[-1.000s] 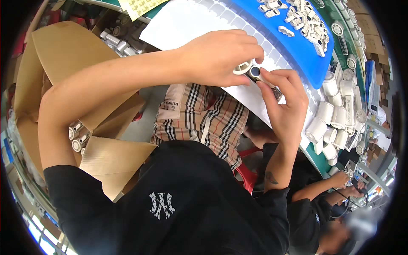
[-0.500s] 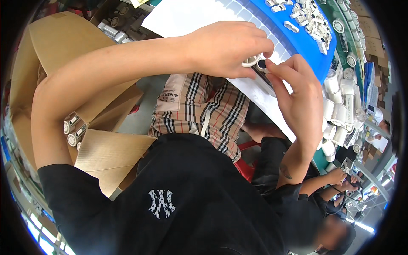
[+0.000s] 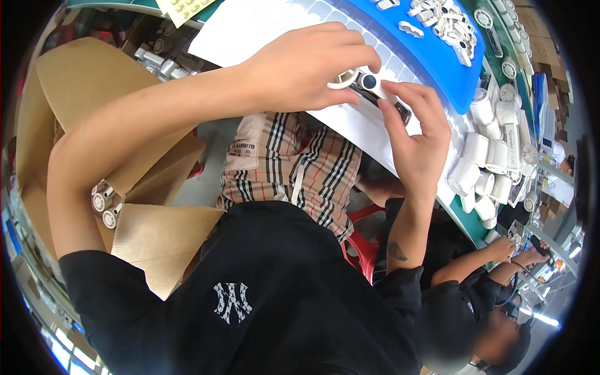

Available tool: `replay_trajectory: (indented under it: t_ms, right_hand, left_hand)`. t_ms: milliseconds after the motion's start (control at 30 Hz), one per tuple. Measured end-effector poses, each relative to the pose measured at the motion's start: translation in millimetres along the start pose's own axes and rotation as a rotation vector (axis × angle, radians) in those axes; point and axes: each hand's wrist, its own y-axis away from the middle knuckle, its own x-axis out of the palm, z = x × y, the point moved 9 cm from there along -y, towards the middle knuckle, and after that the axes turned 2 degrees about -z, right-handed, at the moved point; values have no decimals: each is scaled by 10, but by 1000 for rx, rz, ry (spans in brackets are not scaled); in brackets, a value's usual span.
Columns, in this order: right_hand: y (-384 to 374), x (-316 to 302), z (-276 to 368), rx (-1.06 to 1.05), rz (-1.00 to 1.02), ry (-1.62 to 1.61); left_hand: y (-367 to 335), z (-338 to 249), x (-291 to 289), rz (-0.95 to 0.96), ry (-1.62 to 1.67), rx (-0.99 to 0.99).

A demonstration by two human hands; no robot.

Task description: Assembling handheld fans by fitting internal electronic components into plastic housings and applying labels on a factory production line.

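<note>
Over the white sheet (image 3: 234,31) I hold a small white handheld fan (image 3: 370,82) with a ring-shaped head, a dark round spot and a dark strip along its body. My left hand (image 3: 309,65) is closed on the ring end, fingers above and thumb below. At the body of the fan, the thumb and index finger of my right hand (image 3: 417,128) pinch from the other side. Part of the fan is hidden behind my fingers.
A blue tray (image 3: 447,81) holds many small white parts (image 3: 450,28). White cylindrical housings (image 3: 478,150) crowd the green table at right. An open cardboard box (image 3: 94,75) with fans (image 3: 107,203) stands at left. A co-worker's hands (image 3: 503,249) work at lower right.
Both hands have shifted left in the picture with the fan, and my right fingers have spread a little along its body. The table scene has shifted slightly left too.
</note>
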Motion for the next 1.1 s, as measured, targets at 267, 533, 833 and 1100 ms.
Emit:
replay_trajectory:
  t_ms: [267, 533, 833, 1100]
  right_hand:
    - [24, 13, 28, -67, -21, 6]
    - [59, 10, 234, -223, -122, 288]
    - [-48, 1, -282, -166, -36, -127]
    - [154, 202, -335, -143, 136, -226]
  left_hand:
    - [2, -26, 3, 14, -9, 18]
    - [-68, -23, -10, 127, 104, 7]
    - [-60, -412, -164, -548, -39, 791]
    - [-140, -252, 131, 245, -108, -131]
